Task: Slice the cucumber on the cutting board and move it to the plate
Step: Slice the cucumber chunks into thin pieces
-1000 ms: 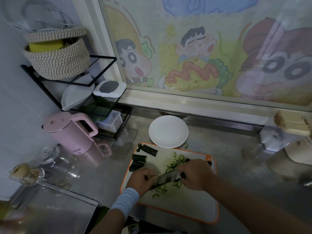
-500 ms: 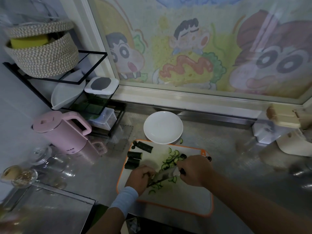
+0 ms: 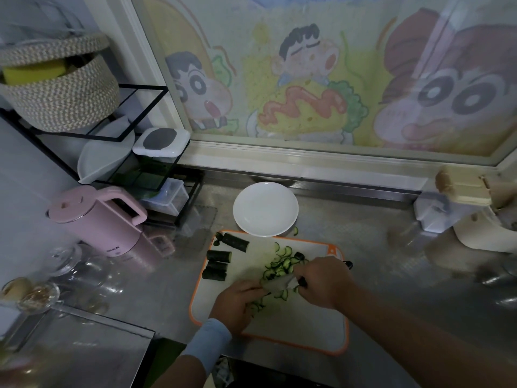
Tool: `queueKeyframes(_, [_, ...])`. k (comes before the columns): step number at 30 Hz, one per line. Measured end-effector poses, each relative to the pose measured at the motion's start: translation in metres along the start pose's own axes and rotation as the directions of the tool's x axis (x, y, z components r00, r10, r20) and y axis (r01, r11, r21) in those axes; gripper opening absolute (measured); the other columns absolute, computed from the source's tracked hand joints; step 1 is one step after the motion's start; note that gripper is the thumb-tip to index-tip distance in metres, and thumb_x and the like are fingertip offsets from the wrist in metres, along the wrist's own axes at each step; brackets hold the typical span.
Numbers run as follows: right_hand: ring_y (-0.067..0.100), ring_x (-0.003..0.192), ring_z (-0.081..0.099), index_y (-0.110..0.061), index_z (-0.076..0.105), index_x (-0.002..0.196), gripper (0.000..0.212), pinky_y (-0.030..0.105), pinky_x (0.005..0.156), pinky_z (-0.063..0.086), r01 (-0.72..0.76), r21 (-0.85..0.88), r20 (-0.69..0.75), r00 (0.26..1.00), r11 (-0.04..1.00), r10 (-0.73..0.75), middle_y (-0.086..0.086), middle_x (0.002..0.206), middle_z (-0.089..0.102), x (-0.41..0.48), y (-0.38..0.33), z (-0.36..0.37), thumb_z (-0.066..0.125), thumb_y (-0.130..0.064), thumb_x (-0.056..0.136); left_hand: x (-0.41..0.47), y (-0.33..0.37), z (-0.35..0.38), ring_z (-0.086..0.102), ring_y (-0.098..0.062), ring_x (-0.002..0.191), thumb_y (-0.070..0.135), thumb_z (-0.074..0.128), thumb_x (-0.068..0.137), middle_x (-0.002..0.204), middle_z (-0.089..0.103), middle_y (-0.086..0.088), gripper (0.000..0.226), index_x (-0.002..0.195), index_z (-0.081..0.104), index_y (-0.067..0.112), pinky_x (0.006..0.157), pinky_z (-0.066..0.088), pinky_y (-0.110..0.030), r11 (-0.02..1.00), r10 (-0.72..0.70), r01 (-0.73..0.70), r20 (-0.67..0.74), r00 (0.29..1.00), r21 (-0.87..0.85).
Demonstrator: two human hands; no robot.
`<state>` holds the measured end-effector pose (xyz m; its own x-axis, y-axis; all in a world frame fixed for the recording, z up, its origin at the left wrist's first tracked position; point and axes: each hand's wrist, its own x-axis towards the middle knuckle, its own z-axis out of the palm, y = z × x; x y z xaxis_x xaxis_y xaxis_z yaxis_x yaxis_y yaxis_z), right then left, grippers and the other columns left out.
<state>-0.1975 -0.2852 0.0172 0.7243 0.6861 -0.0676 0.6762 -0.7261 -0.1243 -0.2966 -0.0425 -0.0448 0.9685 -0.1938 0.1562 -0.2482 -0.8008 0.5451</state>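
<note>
Right grip point(image 3: 321, 284) holds knife point(image 3: 277, 284); cucumber slices point(image 3: 280, 265) just beyond.

The left hand point(image 3: 237, 302) is curling over the cutting board point(image 3: 307, 331) and covering whatever is lying under it. The right hand point(image 3: 324, 281) is hiding the knife point(image 3: 279, 284) handle. Only a blurred stretch of blade is showing between the hands, its edge getting lost among the cucumber slices point(image 3: 282, 264). The left edge is cutting off the woven basket point(image 3: 61, 93), and the right edge a beige appliance point(image 3: 475, 225). The glassware point(image 3: 33, 295) at lower left is smearing together.
</note>
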Motion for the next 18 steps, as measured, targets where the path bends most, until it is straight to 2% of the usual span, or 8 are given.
queueKeyframes(4, [0.024, 0.064, 0.057, -0.024, 0.055, 0.080, 0.019, 0.027, 0.054, 0.041, -0.002, 0.010, 0.003, 1.000, 1.000, 0.002, -0.001, 0.068, 0.060, -0.001, 0.000, 0.000, 0.045, -0.038, 0.074, 0.001, -0.016, 0.003, 0.051, -0.012, 0.098, 0.005, 0.066, 0.057, 0.106, 0.066, 0.002, 0.055, 0.108, 0.070, 0.026, 0.076, 0.055, -0.025, 0.991, -0.099, 0.086, 0.142, 0.985, 0.098])
queueKeyframes(5, [0.024, 0.064, 0.058, -0.024, 0.056, 0.080, 0.019, 0.028, 0.055, 0.043, -0.004, 0.008, -0.002, 1.000, 1.000, 0.004, -0.001, 0.067, 0.061, -0.002, 0.001, 0.001, 0.045, -0.038, 0.073, 0.002, -0.019, 0.002, 0.052, -0.015, 0.102, 0.007, 0.067, 0.061, 0.110, 0.065, 0.001, 0.055, 0.111, 0.069, 0.027, 0.079, 0.055, -0.028, 0.983, -0.156, 0.132, 0.198, 0.968, 0.129])
queueKeyframes(7, [0.024, 0.064, 0.059, -0.024, 0.057, 0.080, 0.020, 0.028, 0.056, 0.043, -0.012, 0.013, -0.007, 1.000, 1.000, 0.012, -0.001, 0.067, 0.062, -0.003, 0.003, 0.000, 0.046, -0.039, 0.073, 0.007, -0.019, -0.003, 0.047, -0.022, 0.116, 0.005, 0.059, 0.077, 0.126, 0.055, 0.001, 0.052, 0.123, 0.062, 0.029, 0.094, 0.046, -0.028, 0.948, -0.285, 0.239, 0.225, 0.932, 0.210])
queueKeyframes(10, [0.025, 0.064, 0.060, -0.024, 0.057, 0.081, 0.021, 0.028, 0.057, 0.041, -0.001, 0.010, -0.005, 1.000, 1.000, 0.001, 0.000, 0.068, 0.063, -0.005, 0.004, 0.000, 0.045, -0.039, 0.074, 0.011, -0.018, -0.008, 0.044, -0.022, 0.121, -0.002, 0.048, 0.085, 0.130, 0.049, 0.001, 0.052, 0.127, 0.059, 0.027, 0.101, 0.037, -0.026, 0.894, -0.447, 0.415, 0.242, 0.861, 0.170])
queueKeyframes(12, [0.025, 0.062, 0.060, -0.024, 0.057, 0.080, 0.020, 0.028, 0.057, 0.040, -0.007, 0.005, -0.007, 1.000, 1.000, 0.007, 0.000, 0.066, 0.063, -0.006, 0.004, -0.001, 0.045, -0.039, 0.073, 0.013, -0.016, -0.009, 0.052, -0.023, 0.115, -0.004, 0.047, 0.086, 0.125, 0.056, -0.003, 0.047, 0.121, 0.063, 0.023, 0.096, 0.041, -0.026, 0.886, -0.463, 0.443, 0.211, 0.861, 0.138])
queueKeyframes(14, [0.024, 0.056, 0.058, -0.024, 0.056, 0.076, 0.017, 0.028, 0.055, 0.044, -0.004, -0.006, -0.024, 1.000, 1.000, 0.004, -0.001, 0.061, 0.061, -0.007, 0.004, 0.001, 0.048, -0.039, 0.070, 0.012, -0.014, -0.009, 0.055, -0.022, 0.113, -0.005, 0.049, 0.085, 0.121, 0.060, -0.003, 0.043, 0.116, 0.066, 0.020, 0.093, 0.041, -0.025, 0.893, -0.450, 0.438, 0.263, 0.854, 0.103])
queueKeyframes(16, [0.025, 0.053, 0.056, -0.025, 0.054, 0.074, 0.015, 0.031, 0.058, 0.048, 0.002, 0.009, -0.022, 1.000, 1.000, -0.001, -0.001, 0.058, 0.059, -0.009, 0.003, 0.003, 0.049, -0.038, 0.069, 0.009, -0.017, -0.008, 0.055, -0.021, 0.110, 0.006, 0.052, 0.086, 0.122, 0.060, -0.002, 0.036, 0.115, 0.066, 0.021, 0.094, 0.041, -0.026, 0.874, -0.484, 0.465, 0.317, 0.816, 0.138])
queueKeyframes(18, [0.026, 0.059, 0.057, -0.026, 0.052, 0.080, 0.017, 0.035, 0.070, 0.047, -0.019, 0.040, 0.025, 1.000, 0.999, 0.018, 0.000, 0.064, 0.060, -0.011, 0.002, 0.004, 0.045, -0.040, 0.074, 0.006, -0.019, -0.012, 0.057, -0.018, 0.098, 0.026, 0.054, 0.086, 0.115, 0.063, 0.000, 0.028, 0.110, 0.068, 0.023, 0.088, 0.043, -0.025, 0.814, -0.579, 0.566, 0.273, 0.768, 0.133])
